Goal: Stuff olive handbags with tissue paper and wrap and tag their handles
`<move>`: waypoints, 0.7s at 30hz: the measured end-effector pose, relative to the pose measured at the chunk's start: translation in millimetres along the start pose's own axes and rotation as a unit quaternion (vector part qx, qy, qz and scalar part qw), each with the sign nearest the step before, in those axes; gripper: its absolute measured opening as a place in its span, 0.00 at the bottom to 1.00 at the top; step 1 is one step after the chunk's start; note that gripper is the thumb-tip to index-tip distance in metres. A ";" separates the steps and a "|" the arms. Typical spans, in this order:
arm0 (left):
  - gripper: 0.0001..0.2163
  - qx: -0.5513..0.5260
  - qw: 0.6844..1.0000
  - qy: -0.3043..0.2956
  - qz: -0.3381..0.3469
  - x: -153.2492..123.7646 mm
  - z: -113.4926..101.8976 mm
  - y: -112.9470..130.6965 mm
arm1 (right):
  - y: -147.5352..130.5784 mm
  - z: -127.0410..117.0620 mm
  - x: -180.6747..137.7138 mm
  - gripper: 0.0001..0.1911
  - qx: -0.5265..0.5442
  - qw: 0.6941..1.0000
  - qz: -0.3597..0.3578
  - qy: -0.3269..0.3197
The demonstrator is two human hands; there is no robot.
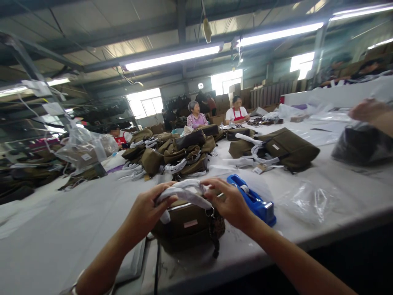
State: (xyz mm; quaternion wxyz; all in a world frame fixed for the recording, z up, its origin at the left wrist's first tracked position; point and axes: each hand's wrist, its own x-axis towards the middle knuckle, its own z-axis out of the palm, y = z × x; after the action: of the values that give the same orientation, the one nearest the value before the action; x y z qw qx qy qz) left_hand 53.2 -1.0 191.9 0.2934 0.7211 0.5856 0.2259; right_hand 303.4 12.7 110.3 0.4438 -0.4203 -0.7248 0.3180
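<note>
An olive-green handbag stands upright on the white table in front of me, with a small pale label on its front and a dark tag hanging from a ring at its right. White wrapping covers its handles. My left hand pinches the left part of the wrapped handles between thumb and fingers. At the right end of the handles, the fingers of my right hand close on the wrapping. A blue tape dispenser sits just beyond my right hand.
A heap of olive bags lies across the table's middle, and a larger olive bag to its right. Clear plastic lies at right, near a bagged dark item under another person's hand. Several people sit beyond.
</note>
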 end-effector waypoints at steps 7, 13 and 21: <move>0.21 0.080 0.995 0.051 -0.002 7.6 12.6 2.3 | -10.1 36.4 -16.6 0.22 -0.164 0.984 -0.066 0.023; 0.20 0.092 0.990 -0.108 -0.011 30.5 1.1 1.5 | 0.4 21.7 -0.2 0.23 -0.087 0.991 -0.089 0.039; 0.31 -0.354 0.892 -0.229 -0.162 39.7 0.1 -13.7 | 24.4 24.8 23.4 0.20 0.084 0.990 0.032 -0.110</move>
State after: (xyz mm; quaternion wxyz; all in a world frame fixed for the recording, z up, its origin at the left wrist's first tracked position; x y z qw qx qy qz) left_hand 51.8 39.7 181.7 0.6877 0.4959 0.4925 0.1964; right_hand 282.9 42.2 88.8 0.3849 -0.3670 -0.7258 0.4364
